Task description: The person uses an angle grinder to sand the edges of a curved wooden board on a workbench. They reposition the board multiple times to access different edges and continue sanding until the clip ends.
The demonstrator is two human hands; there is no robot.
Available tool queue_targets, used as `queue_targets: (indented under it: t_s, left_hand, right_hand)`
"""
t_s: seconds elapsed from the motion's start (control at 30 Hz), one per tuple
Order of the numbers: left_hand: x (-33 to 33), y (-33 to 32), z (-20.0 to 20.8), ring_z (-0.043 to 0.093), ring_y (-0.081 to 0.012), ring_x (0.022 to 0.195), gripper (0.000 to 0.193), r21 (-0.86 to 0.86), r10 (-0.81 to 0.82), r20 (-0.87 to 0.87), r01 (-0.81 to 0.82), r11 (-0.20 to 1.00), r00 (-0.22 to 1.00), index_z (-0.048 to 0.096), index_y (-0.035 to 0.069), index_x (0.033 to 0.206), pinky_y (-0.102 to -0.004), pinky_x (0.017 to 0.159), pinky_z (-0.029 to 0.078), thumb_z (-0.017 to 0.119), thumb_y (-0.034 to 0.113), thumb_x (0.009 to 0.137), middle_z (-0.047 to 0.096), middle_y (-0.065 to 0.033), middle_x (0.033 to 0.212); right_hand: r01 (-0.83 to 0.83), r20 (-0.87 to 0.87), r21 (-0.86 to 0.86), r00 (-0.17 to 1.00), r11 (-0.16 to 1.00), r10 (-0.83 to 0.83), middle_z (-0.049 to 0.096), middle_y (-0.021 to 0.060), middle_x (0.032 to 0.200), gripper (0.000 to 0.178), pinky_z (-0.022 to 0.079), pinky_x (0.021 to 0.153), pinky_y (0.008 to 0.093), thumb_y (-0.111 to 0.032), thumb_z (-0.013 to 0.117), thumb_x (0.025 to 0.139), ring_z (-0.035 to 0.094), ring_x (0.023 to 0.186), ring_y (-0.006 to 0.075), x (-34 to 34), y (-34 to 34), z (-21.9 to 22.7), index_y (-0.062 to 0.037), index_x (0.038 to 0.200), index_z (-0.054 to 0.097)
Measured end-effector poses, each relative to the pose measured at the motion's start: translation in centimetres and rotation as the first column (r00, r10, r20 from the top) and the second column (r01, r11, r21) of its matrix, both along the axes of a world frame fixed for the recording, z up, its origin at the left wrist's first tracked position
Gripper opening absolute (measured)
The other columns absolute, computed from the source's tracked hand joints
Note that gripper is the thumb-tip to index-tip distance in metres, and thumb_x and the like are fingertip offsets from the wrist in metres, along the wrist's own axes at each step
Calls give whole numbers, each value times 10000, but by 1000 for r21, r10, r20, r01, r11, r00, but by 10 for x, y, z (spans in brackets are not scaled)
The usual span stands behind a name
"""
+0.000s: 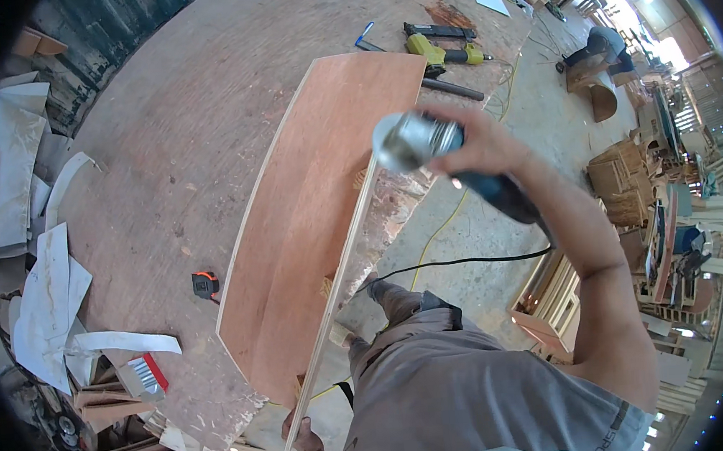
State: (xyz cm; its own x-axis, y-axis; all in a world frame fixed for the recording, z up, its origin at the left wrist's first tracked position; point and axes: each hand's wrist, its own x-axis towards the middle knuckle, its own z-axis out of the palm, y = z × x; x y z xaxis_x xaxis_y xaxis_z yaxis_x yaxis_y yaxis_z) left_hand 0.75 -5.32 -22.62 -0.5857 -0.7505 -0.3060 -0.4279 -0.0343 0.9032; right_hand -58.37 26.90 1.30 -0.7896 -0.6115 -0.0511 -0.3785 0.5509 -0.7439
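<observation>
My right hand (490,139) is wrapped round a blue and silver angle grinder (506,197), its black cord trailing down beside my leg. The grinder's round head, blurred by motion, is at the upper part of a long plywood edge strip (333,299); I cannot tell whether they touch. This strip stands along the near side of a broad reddish plywood panel (309,196), with small wooden blocks (328,286) in the corner between them. At the lower end, my left hand (306,439) grips the strip, its fingers partly hidden.
On the worktable (157,173) lie a yellow-green nail gun (442,52), a tape measure (205,285) and a red and white box (146,376). White offcuts (49,306) crowd the left. A person (605,49) bends over a curved wooden piece at upper right. Wood scraps (618,178) are stacked right.
</observation>
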Motion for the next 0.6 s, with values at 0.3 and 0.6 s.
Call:
queue_targets:
  t_s: [0.3,0.6]
  left_hand:
    - [-9,5,16,622,-246,882,491,-35,29,-14,-29,999,999,677,-48,1035,-389,829,497,817,331,756,692,-124,956]
    - [-14,-7,31,557,-248,1088,506,116,68,-93,-57,992,993,624,6,1176,-411,1001,415,802,232,760,624,-97,1170]
  right_hand:
    - [274,-115,-90,952,957,-284,623,139,1271,945,436,1044,386,-373,884,632,586,1188,248,31,41,-24,-59,1430,487]
    - [-279,-69,-389,959,878,274,601,188,1255,791,541,928,418,-240,846,659,635,1103,374,137,-55,-60,-92,1367,524]
